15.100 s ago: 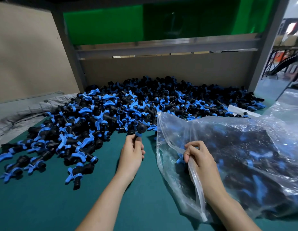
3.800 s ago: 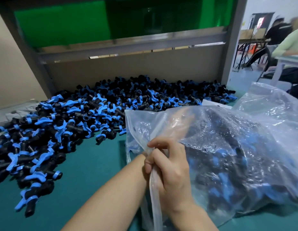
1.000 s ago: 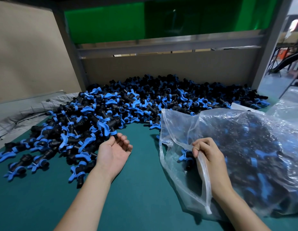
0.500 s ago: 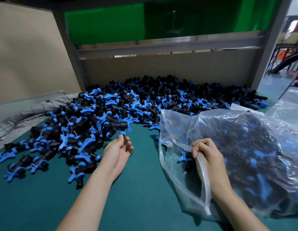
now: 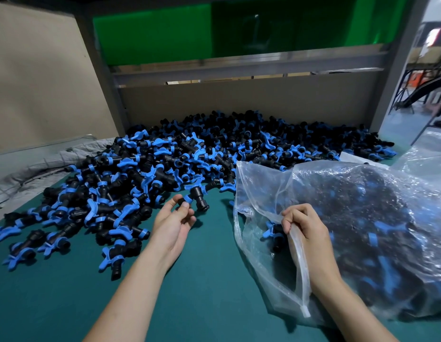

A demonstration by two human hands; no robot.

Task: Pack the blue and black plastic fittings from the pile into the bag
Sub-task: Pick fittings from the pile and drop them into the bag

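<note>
Forearms reach in over the near edge of the green table (image 5: 54, 304). The right hand (image 5: 305, 230), knuckles up, has its fingers curled tight on the rim of the clear bag (image 5: 362, 206). The bag lies on its side along the right edge, mouth open to the left, with many fittings inside. The left hand (image 5: 174, 224) is palm up near the middle. Its thumb and fingertips pinch one fitting (image 5: 196, 195) by a blue-ringed end, and the black body points away, toward the pile (image 5: 190, 156) that fills the far half. A grey cloth (image 5: 42, 166) lies at the far left edge.
</note>
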